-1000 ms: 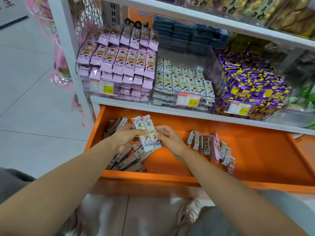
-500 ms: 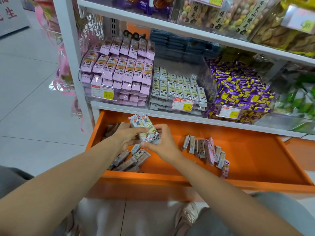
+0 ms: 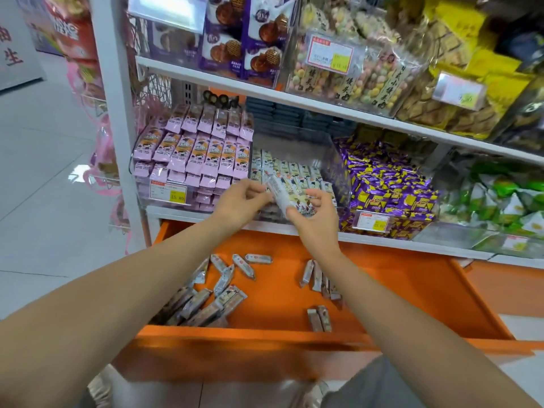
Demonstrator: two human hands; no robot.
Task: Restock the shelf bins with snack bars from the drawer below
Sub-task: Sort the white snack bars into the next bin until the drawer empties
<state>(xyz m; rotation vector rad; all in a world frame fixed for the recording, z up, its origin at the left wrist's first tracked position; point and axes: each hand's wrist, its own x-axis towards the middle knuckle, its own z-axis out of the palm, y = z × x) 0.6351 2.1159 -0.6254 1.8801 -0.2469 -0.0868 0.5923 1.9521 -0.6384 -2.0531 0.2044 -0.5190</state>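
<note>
Snack bars (image 3: 282, 192), a small pale bundle, are held between both hands in front of the clear middle bin (image 3: 329, 160) on the shelf, above the open orange drawer (image 3: 397, 293). The left hand (image 3: 240, 200) pinches the bundle's upper end with curled fingers, and the right hand (image 3: 316, 214) curls its thumb and fingers round the lower end. More bars (image 3: 206, 303) lie loose in the drawer. Pink packets (image 3: 200, 154) fill the bin to the left and purple sweets (image 3: 388, 184) the bin to the right.

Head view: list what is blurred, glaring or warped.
Head view: the held bars are motion-smeared, print unreadable; the drawer front edge is soft too; a bright reflection whitens the floor; wide-angle distortion tilts the shelf post.
</note>
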